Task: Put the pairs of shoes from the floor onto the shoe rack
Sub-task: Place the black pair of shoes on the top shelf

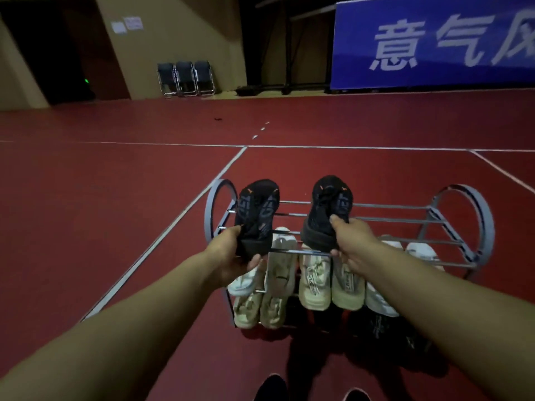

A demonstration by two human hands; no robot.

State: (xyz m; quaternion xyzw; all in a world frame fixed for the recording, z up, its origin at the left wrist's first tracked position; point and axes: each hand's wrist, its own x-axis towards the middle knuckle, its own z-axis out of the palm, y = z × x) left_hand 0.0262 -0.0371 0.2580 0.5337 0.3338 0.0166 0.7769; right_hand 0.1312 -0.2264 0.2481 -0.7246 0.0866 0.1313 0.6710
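The left hand (231,256) has its grip clenched on the heel of a black knit sneaker with grey lettering (256,215), toe pointing away above the top bars of the grey metal shoe rack with round ends (463,215). The right hand (354,241) grasps the matching black sneaker (327,209) likewise. Beige and white sneakers (314,282) fill the lower shelves.

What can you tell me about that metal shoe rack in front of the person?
The shoe rack is grey metal, with round hoop ends joined by thin horizontal bars forming tiers. It stands upright on the red floor. Its top tier is bare; pale shoes fill the middle one and more sit lower, partly in shadow. The two held black shoes hang over its top left.
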